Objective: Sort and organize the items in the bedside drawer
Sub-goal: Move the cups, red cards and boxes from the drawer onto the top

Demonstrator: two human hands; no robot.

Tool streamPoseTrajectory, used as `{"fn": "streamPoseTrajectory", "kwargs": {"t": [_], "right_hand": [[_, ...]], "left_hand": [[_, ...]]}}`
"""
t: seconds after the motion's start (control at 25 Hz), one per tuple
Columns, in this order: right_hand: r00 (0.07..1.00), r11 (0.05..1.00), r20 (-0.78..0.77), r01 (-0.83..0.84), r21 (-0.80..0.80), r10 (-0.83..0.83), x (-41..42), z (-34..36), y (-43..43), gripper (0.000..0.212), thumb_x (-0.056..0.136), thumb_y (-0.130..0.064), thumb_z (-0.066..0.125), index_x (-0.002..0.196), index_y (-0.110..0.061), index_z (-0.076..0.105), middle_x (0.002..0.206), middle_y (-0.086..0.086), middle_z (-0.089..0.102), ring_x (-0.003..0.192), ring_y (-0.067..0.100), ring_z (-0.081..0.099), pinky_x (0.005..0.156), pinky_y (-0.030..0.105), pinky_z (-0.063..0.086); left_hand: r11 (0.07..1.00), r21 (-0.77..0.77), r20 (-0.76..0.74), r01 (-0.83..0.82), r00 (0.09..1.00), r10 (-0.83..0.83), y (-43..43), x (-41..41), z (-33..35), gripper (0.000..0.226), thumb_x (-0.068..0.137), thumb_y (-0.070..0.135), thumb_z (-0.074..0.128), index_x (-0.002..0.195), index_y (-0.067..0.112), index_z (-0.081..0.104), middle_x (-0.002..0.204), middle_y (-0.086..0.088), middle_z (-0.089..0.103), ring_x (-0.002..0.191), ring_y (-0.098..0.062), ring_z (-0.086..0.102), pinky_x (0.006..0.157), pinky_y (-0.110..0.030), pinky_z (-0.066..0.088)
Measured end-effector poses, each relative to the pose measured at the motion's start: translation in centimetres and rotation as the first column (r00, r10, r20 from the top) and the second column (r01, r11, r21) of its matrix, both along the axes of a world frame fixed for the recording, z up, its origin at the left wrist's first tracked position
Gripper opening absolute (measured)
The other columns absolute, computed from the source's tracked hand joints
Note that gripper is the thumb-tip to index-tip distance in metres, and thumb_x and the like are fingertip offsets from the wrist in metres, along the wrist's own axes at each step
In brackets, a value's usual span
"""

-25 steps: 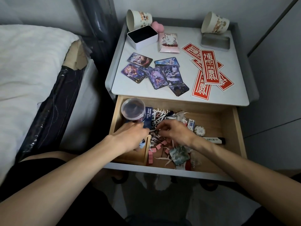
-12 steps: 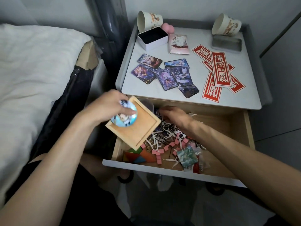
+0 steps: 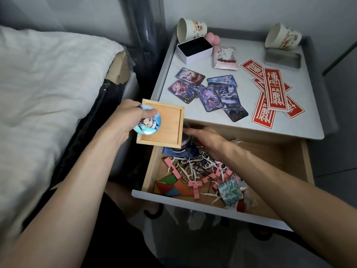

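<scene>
The bedside drawer (image 3: 222, 208) stands pulled out, full of loose items. My left hand (image 3: 125, 118) holds a shallow wooden tray (image 3: 166, 125) above the drawer's left back corner, its thumb pressing a round blue badge (image 3: 147, 122) against the tray. My right hand (image 3: 202, 137) reaches into the back left of the drawer, fingers at a dark round container (image 3: 183, 144) on a blue packet; whether it grips is hidden. Pink blocks (image 3: 195, 185), white floss picks (image 3: 185, 171), coloured tangram pieces (image 3: 170, 187) and a teal square (image 3: 229, 191) lie in the drawer.
On the nightstand top (image 3: 301, 120) lie several picture cards (image 3: 210, 93), red paper strips (image 3: 272, 93), an open white tin (image 3: 195, 49), its lid (image 3: 283, 59), a pink packet (image 3: 225, 58) and two tipped cups (image 3: 190, 29). A bed (image 3: 48, 84) is at the left.
My left hand lifted the wooden tray and badge out of the drawer, up and left. My right hand moved from the drawer's middle to its back left corner.
</scene>
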State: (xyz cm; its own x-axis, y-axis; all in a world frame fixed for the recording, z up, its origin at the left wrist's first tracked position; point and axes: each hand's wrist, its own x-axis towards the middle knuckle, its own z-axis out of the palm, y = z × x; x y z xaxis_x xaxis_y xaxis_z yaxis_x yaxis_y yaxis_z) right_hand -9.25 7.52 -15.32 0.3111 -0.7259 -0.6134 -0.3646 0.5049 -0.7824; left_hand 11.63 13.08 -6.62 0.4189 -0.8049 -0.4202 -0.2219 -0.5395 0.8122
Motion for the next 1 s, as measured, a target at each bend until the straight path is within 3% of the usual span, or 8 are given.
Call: {"fn": "streamPoseTrajectory", "kwargs": {"t": [0.08,0.16,0.36,0.48,0.56,0.68,0.8,1.0], "right_hand": [[1.0,0.999,-0.01,-0.029,-0.022,0.028,0.3,0.1,0.3,0.026,0.088,-0.034,0.071,0.102,-0.012,0.065,0.09,-0.003,0.067,0.083,0.009,0.061,0.066,0.019,0.043],[0.999,0.998,-0.011,-0.051,-0.031,0.051,0.8,-0.2,0.5,0.034,0.089,-0.032,0.069,0.116,-0.013,0.064,0.096,-0.002,0.067,0.078,0.003,0.058,0.061,0.018,0.04],[0.998,0.999,0.057,-0.031,-0.022,0.032,0.7,-0.7,0.2,0.033,0.089,-0.029,0.07,0.119,-0.019,0.06,0.116,0.002,0.068,0.094,0.009,0.061,0.081,0.026,0.05],[0.994,0.998,0.084,-0.065,-0.024,0.066,1.5,-1.3,0.6,0.054,0.082,-0.038,0.076,0.128,-0.019,0.055,0.118,0.001,0.067,0.105,0.015,0.062,0.093,0.034,0.051],[0.994,0.998,0.1,-0.049,-0.025,0.051,2.1,-1.6,0.9,0.06,0.079,-0.038,0.079,0.13,-0.02,0.054,0.12,0.002,0.068,0.105,0.016,0.064,0.088,0.03,0.052],[0.992,0.999,0.118,-0.039,-0.001,0.039,1.7,-0.5,1.6,0.049,0.079,-0.032,0.079,0.123,-0.019,0.06,0.109,0.002,0.07,0.095,0.014,0.067,0.069,0.025,0.053],[0.989,0.997,0.132,-0.075,0.009,0.073,-0.5,0.7,2.4,0.046,0.071,-0.034,0.084,0.112,-0.02,0.067,0.104,0.004,0.074,0.098,0.021,0.069,0.079,0.037,0.059],[0.969,0.991,0.21,-0.124,-0.04,0.13,-7.6,5.1,3.1,0.04,0.077,-0.027,0.079,0.115,-0.018,0.069,0.108,0.007,0.074,0.105,0.022,0.067,0.088,0.033,0.053]], "left_hand": [[0.999,-0.019,-0.014,-0.028,1.0,0.028,-0.1,-0.1,0.2,0.022,0.083,0.02,0.077,0.094,0.002,0.07,0.084,-0.011,0.072,0.066,-0.017,0.068,0.053,-0.018,0.052],[0.997,-0.04,-0.022,-0.06,0.998,0.059,0.0,0.0,0.4,0.018,0.084,0.019,0.076,0.091,0.004,0.069,0.081,-0.008,0.071,0.064,-0.014,0.068,0.05,-0.016,0.051],[0.981,-0.117,-0.153,-0.154,0.979,0.136,-0.2,-0.3,0.8,0.007,0.085,0.014,0.075,0.084,0.01,0.069,0.081,-0.006,0.073,0.06,-0.009,0.07,0.053,-0.017,0.052],[0.963,-0.144,-0.206,-0.23,0.958,0.198,-0.4,-0.1,1.1,0.007,0.086,0.015,0.074,0.085,0.01,0.069,0.083,-0.007,0.072,0.062,-0.011,0.07,0.053,-0.018,0.052],[0.956,-0.162,-0.221,-0.246,0.953,0.207,-0.4,-0.3,1.1,0.009,0.086,0.014,0.074,0.089,0.008,0.069,0.082,-0.006,0.072,0.061,-0.01,0.07,0.051,-0.018,0.052],[0.947,-0.189,-0.229,-0.261,0.949,0.216,-0.5,-0.7,0.8,0.014,0.085,0.016,0.075,0.095,0.008,0.07,0.086,-0.006,0.074,0.071,-0.015,0.073,0.057,-0.022,0.055],[0.938,-0.214,-0.285,-0.274,0.936,0.208,-0.5,-1.2,0.8,0.017,0.085,0.016,0.075,0.099,0.008,0.07,0.089,-0.006,0.075,0.077,-0.017,0.074,0.063,-0.026,0.056],[0.931,-0.234,-0.351,-0.279,0.917,0.186,-0.6,-4.1,0.8,0.013,0.087,0.014,0.072,0.098,0.008,0.069,0.095,-0.011,0.074,0.082,-0.022,0.073,0.072,-0.031,0.059]]}}
